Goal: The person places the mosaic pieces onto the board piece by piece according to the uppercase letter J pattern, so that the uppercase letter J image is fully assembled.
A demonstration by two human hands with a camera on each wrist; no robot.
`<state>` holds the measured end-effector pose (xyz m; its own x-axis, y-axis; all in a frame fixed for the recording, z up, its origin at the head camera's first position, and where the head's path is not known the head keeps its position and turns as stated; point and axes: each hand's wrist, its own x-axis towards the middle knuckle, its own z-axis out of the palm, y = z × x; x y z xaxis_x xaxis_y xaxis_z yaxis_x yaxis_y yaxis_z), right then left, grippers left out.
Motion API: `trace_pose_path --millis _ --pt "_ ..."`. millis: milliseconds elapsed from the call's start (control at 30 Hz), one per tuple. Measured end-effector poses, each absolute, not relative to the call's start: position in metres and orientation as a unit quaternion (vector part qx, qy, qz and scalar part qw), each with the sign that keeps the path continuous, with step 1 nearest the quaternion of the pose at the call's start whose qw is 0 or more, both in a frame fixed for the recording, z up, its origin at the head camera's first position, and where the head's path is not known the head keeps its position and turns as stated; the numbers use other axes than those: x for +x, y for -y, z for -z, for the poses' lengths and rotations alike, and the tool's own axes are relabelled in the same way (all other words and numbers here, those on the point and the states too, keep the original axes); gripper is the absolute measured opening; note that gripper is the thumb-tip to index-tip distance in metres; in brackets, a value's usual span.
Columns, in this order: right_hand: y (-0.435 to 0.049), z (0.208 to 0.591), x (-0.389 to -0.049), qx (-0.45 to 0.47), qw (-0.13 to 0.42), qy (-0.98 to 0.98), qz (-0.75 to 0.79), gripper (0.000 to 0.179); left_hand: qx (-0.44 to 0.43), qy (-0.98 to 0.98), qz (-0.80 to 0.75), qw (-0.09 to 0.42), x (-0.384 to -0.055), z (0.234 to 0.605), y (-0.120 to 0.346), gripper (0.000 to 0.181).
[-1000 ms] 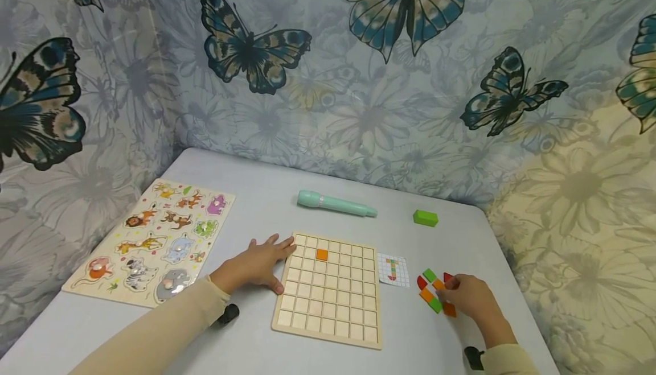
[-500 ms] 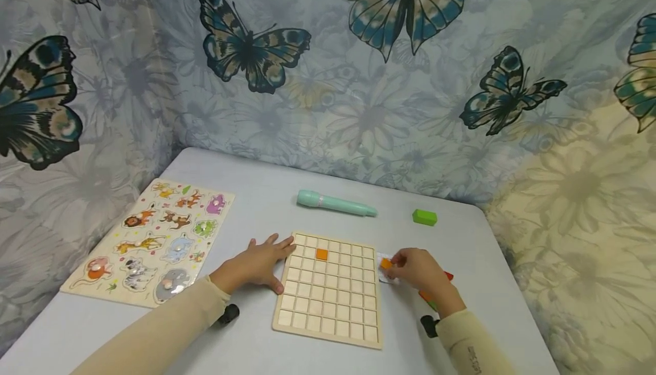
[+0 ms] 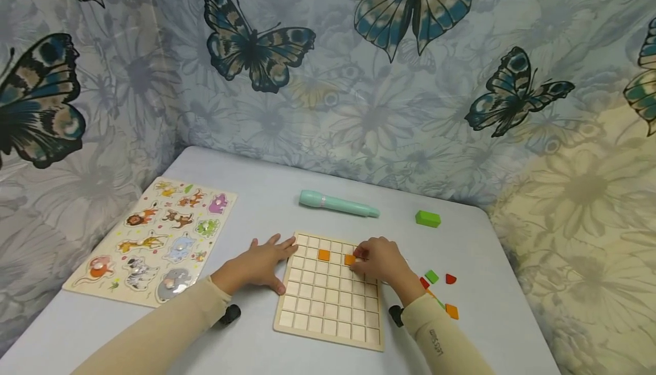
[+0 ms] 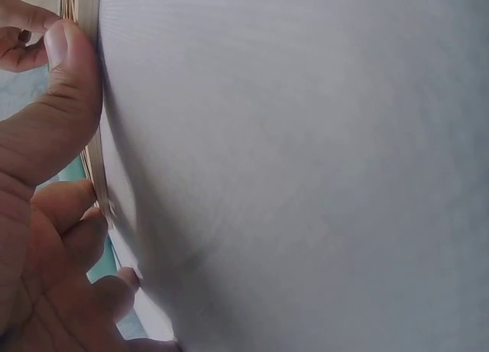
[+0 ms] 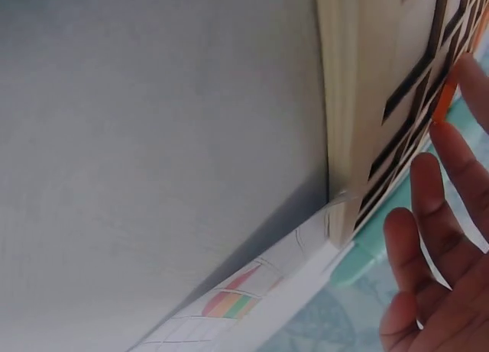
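Note:
A wooden grid board (image 3: 328, 318) lies on the table, with one orange square tile (image 3: 324, 255) in a cell near its top. My right hand (image 3: 381, 261) is over the board's upper right and pinches a second orange square tile (image 3: 349, 260) by its edge, right at a cell. In the right wrist view that tile (image 5: 445, 100) shows between thumb and finger. My left hand (image 3: 256, 267) rests with spread fingers along the board's left edge; its thumb (image 4: 72, 77) touches the side of the frame in the left wrist view.
Loose green (image 3: 432, 276), red (image 3: 451, 279) and orange (image 3: 451, 311) pieces lie right of the board. A pattern card (image 5: 237, 298) sits beside the board, mostly covered by my right hand in the head view. Behind are a teal pen-shaped object (image 3: 338, 203), green block (image 3: 427, 218); left, an animal puzzle (image 3: 123, 244).
My right hand picked an orange tile from the loose pieces and carried it left, past the card, onto the board's upper part. My left hand stays at the board's edge.

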<state>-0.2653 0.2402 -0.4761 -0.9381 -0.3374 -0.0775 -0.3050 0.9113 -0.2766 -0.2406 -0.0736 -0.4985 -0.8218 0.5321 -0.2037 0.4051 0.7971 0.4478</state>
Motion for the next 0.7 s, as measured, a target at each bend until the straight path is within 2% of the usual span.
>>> trace_pose_path --millis 333,467,700 --pt "-0.234 0.478 -0.261 -0.166 0.038 -0.982 0.082 0.018 0.260 -0.928 -0.207 0.166 -0.238 0.494 0.069 0.107" --pt "-0.236 0.476 -0.259 -0.171 0.038 -0.981 0.088 0.023 0.255 -0.930 -0.202 0.169 -0.236 0.493 0.069 0.106" --pt "-0.284 0.463 -0.254 -0.108 0.036 -0.984 0.136 0.033 0.247 -0.934 -0.195 0.169 -0.236 0.491 0.072 0.107"
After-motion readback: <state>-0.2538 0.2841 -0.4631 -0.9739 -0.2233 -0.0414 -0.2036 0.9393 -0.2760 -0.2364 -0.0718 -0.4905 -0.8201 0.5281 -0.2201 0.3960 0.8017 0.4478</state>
